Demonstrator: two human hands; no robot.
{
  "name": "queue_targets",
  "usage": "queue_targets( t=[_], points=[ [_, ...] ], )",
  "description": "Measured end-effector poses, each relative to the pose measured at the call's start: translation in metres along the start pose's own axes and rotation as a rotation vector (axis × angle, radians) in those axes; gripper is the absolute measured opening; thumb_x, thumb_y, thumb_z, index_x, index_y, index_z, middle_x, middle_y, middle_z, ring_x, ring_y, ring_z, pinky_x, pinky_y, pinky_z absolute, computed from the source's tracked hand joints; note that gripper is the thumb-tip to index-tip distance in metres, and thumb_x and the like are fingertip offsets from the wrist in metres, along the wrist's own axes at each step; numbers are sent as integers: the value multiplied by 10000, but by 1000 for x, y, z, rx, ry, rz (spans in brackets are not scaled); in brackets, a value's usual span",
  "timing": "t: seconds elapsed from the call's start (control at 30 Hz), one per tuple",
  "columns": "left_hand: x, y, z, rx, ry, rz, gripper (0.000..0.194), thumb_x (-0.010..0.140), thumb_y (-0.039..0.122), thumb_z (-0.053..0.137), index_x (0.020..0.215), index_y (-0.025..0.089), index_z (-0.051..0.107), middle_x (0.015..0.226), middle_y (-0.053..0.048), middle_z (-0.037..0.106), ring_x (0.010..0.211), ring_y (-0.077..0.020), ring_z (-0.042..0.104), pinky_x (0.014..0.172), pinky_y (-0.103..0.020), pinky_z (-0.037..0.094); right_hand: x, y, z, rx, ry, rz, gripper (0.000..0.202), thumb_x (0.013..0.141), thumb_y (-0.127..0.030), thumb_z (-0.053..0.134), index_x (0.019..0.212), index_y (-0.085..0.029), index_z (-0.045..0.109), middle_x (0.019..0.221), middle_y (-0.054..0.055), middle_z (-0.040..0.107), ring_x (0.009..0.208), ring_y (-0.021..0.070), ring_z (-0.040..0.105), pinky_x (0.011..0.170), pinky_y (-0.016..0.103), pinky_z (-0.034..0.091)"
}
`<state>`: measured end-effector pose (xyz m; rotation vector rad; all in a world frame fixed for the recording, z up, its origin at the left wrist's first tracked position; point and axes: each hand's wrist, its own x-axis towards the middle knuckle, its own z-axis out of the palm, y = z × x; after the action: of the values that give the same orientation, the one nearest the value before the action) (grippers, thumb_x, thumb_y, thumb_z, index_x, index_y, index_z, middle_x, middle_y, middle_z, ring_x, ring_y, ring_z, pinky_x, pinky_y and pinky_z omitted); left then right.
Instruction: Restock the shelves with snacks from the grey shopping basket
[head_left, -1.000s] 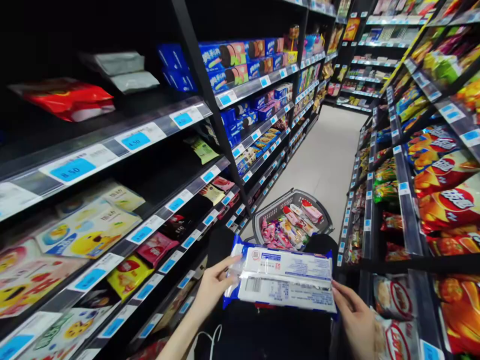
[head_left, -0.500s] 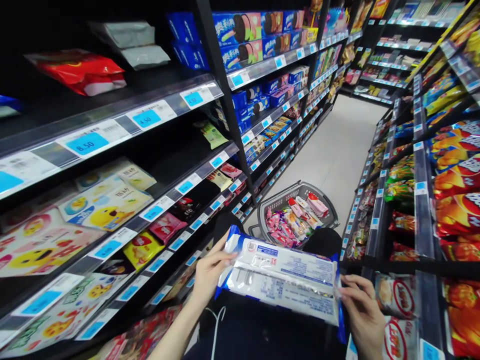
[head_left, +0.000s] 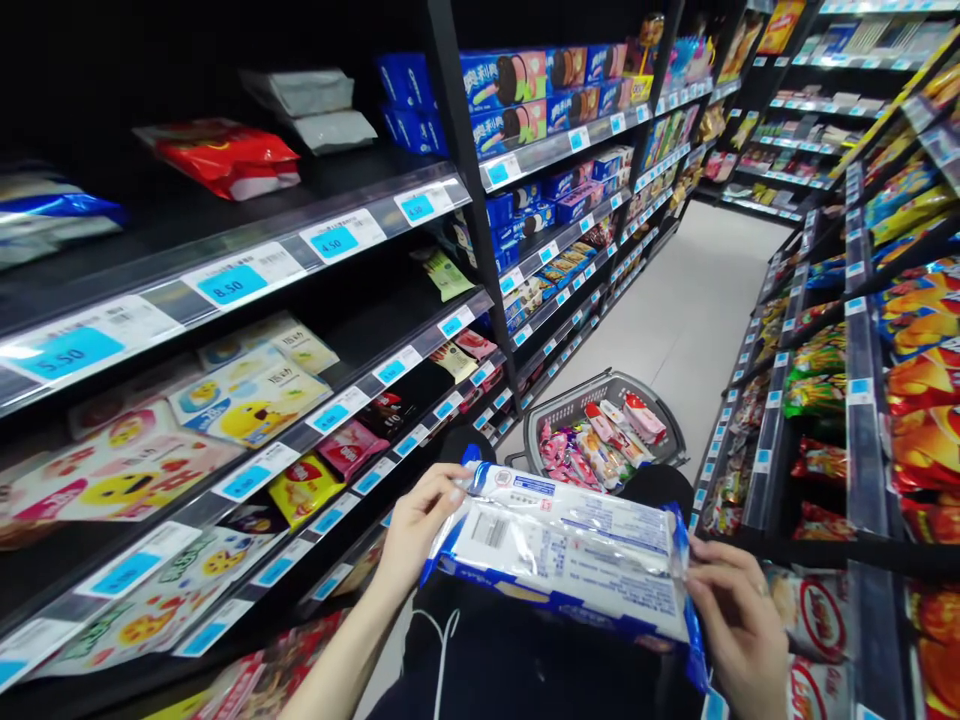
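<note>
Between my two hands I hold a long white and blue snack packet [head_left: 562, 555], its printed back with a barcode facing up. The thumb and fingers of my left hand [head_left: 424, 515] pinch its left end. At the other end, my right hand [head_left: 739, 610] grips the blue crimped edge. Just beyond the packet, a grey shopping basket [head_left: 536, 440] stands on the floor, holding several pink, red and white snack packs [head_left: 600, 435]. My dark-clothed lap lies under the packet.
Shelves with price tags [head_left: 334, 240] run along the left, carrying a red bag [head_left: 225, 155], flat biscuit packs [head_left: 255, 390] and blue boxes [head_left: 502, 85]. Racks of crisp bags [head_left: 922, 390] line the right. A pale floor aisle [head_left: 697, 270] leads ahead.
The packet has tilted, so more of its blue lower side and the barcode show. Both hands still hold its ends. The shelves and basket have shifted slightly right in view.
</note>
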<state>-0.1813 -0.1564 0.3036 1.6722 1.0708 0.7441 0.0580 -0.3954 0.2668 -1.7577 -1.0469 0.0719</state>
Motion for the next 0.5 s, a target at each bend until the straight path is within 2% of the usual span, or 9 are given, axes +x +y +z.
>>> queue_targets(
  t=[0.13, 0.2, 0.3, 0.5],
  points=[
    [0, 1, 0, -75, -79, -81, 380, 720, 485, 583, 560, 142, 548, 911, -106, 665, 759, -204, 584, 654, -268, 440, 11, -2, -4, -81, -60, -328, 96, 815, -143, 541, 838, -214, 601, 947, 68, 646, 1053, 270, 562, 804, 433, 501],
    [-2, 0, 2, -81, -90, -116, 369, 711, 498, 591, 630, 139, 618, 927, -119, 678, 794, -226, 600, 674, -282, 454, 13, -2, -7, -123, -65, -413, 132, 805, -112, 542, 880, -211, 589, 946, 63, 659, 1095, 285, 540, 816, 461, 502],
    [-5, -2, 6, -101, -84, -159, 388, 668, 526, 623, 691, 141, 669, 907, -132, 695, 815, -253, 617, 701, -308, 472, 13, -5, -13, -132, -70, -372, 143, 814, -88, 508, 901, -194, 549, 974, 74, 648, 1107, 283, 536, 844, 465, 493],
    [-8, 0, 8, -165, -25, -178, 414, 627, 553, 650, 594, 141, 631, 844, -132, 707, 770, -253, 631, 661, -306, 481, 16, -19, -20, -145, -182, -157, 96, 876, -202, 444, 836, -208, 531, 874, 58, 641, 996, 227, 611, 758, 289, 520]
  ],
)
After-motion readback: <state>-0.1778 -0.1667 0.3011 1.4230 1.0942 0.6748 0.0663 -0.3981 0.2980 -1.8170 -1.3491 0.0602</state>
